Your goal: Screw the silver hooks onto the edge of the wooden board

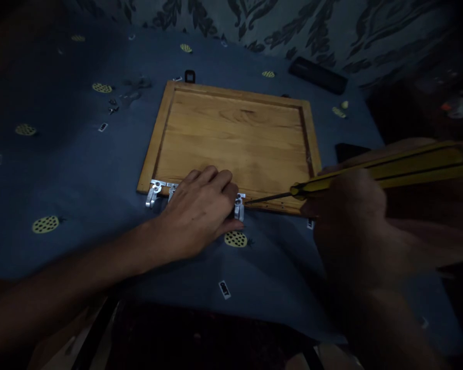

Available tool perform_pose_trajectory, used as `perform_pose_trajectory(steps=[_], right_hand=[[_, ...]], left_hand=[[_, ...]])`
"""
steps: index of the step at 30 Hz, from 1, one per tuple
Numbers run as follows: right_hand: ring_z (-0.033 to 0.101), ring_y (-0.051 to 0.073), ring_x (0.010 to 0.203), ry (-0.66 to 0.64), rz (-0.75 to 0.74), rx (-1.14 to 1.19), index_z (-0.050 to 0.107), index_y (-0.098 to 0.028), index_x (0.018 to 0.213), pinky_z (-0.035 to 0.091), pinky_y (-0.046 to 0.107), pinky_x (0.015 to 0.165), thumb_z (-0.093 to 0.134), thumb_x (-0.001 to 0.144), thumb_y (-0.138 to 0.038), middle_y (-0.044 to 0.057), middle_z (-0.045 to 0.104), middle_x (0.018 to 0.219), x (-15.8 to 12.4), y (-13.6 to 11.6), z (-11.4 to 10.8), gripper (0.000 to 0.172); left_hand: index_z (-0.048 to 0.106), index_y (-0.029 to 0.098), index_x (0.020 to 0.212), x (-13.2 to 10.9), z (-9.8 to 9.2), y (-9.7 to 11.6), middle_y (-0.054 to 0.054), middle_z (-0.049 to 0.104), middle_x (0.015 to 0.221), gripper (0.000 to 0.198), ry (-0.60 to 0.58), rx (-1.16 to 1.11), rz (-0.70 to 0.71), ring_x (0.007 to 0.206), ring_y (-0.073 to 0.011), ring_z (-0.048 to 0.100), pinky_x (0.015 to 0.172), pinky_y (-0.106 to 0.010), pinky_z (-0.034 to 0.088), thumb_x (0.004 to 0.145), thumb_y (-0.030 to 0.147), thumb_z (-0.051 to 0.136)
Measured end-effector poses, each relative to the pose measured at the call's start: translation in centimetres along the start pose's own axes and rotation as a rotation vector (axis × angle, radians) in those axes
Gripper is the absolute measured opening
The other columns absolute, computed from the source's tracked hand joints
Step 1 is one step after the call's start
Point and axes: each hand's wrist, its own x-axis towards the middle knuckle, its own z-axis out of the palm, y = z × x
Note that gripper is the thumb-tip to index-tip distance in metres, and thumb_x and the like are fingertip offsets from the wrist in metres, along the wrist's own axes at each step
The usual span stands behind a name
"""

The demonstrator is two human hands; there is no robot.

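A wooden panel door [235, 136] with a raised frame lies flat on a blue patterned cloth [81, 174]. My left hand [198, 210] rests on its near edge, fingers curled down over a metal hinge [239, 205] that it holds against the wood. Another metal hinge [156, 191] sits at the near left corner. My right hand [351, 221], blurred and close to the camera, is closed round a yellow-handled screwdriver [378, 172]. Its dark shaft points left, with the tip at the hinge under my left fingers.
Small screws and metal bits [113, 105] lie on the cloth at the back left. A long dark object [318, 75] lies at the back right, and a dark flat thing [349, 151] sits right of the door. The cloth's front edge drops off near me.
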Motion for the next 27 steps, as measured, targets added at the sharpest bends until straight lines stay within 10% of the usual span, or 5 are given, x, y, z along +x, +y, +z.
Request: perform_pose_trajectory(steps=[27], right_hand=[[0.068,0.016,0.068,-0.183,0.028,0.043,0.074,-0.032,0.100,0.056,0.034,0.054,0.086,0.080,-0.024,-0.003,0.073,0.089,0.8,-0.5,0.0,0.025]], left_hand=[[0.069,0.011,0.110,0.1,-0.2,0.2,-0.011,0.064,0.109,0.042,-0.010,-0.001,-0.015,0.112,-0.0304,0.057,0.095,-0.042,0.047,0.091,0.048,0.073]])
